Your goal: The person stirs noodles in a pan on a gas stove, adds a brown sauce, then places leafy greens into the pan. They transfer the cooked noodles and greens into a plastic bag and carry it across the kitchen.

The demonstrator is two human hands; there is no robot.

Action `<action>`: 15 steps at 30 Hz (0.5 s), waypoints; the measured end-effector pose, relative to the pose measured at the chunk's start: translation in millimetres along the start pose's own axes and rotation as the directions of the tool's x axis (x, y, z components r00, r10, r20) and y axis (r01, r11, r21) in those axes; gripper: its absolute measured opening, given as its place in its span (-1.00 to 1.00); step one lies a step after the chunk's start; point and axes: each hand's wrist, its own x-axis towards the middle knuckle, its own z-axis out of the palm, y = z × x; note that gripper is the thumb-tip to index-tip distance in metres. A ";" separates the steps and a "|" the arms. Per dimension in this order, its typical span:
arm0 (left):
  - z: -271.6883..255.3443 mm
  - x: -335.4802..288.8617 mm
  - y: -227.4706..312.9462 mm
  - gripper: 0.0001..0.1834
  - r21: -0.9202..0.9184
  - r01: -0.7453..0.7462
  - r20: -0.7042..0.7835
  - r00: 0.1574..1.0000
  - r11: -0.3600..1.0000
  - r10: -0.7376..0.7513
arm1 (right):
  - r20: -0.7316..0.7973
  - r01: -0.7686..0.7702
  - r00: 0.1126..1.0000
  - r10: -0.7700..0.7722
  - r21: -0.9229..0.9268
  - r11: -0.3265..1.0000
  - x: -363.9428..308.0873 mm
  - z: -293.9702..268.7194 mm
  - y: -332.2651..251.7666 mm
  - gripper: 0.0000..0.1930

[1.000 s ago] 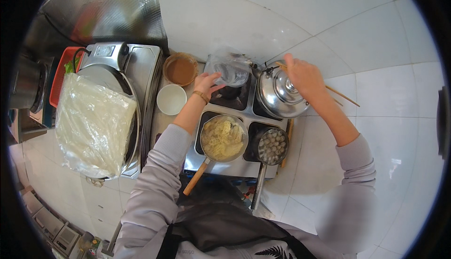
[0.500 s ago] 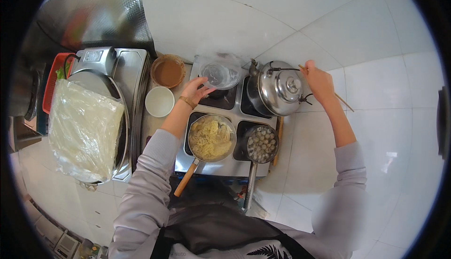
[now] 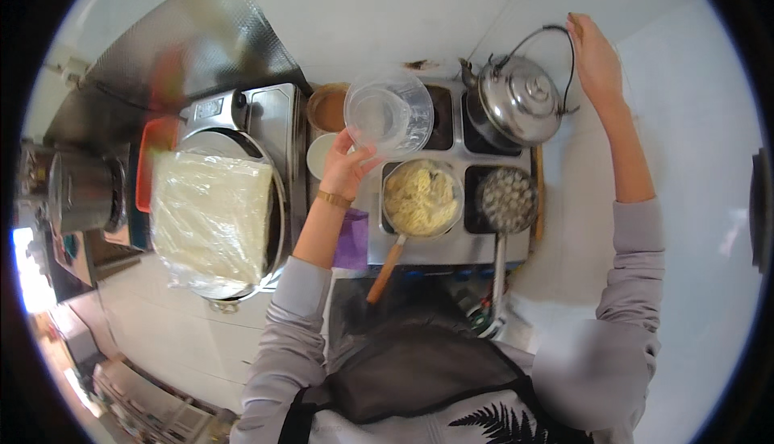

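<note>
My left hand (image 3: 352,168) grips the rim of a clear plastic bowl (image 3: 413,118), held over the far-left part of the stove. Beyond the stove's far right corner, my right hand (image 3: 595,61) is closed at the top of the raised black handle (image 3: 528,39) of a steel kettle (image 3: 516,101). Its fingertips are partly hidden, and any chopstick in them cannot be made out. On the near-left burner stands a wooden-handled pan (image 3: 391,265) with yellow noodles (image 3: 421,198). To its right, a small pot (image 3: 501,255) holds round pale pieces (image 3: 508,198) in liquid.
Left of the stove (image 3: 504,249) are a brown-filled bowl (image 3: 329,111), a white bowl (image 3: 319,156) and a purple cloth or packet (image 3: 351,240). A round griddle under plastic-wrapped sheets (image 3: 214,214) stands further left, beside a red basket (image 3: 153,170). Wall tiles rise behind.
The view has shifted. The kettle handle now arches up at my right hand, which has moved away from the lid. The chopstick seen there earlier no longer shows clearly. The plastic bowl stays in my left hand.
</note>
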 end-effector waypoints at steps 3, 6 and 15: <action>-1.7 -32.9 9.4 -0.43 0.109 0.094 -0.102 0.991 0.990 -0.083 | 0.058 -0.260 0.965 0.254 0.251 0.932 -65.0 -56.3 -40.5 -0.66; -12.4 -57.1 5.6 -0.37 0.114 0.135 -0.093 0.988 0.984 -0.124 | 0.117 -0.421 0.907 0.406 0.318 0.850 -128.8 -103.5 -74.5 -0.65; -19.0 -81.5 -34.0 -0.02 0.816 -0.233 0.056 0.943 0.529 0.329 | 0.129 -0.703 0.706 0.697 0.249 0.666 -329.9 -174.2 -145.6 -0.74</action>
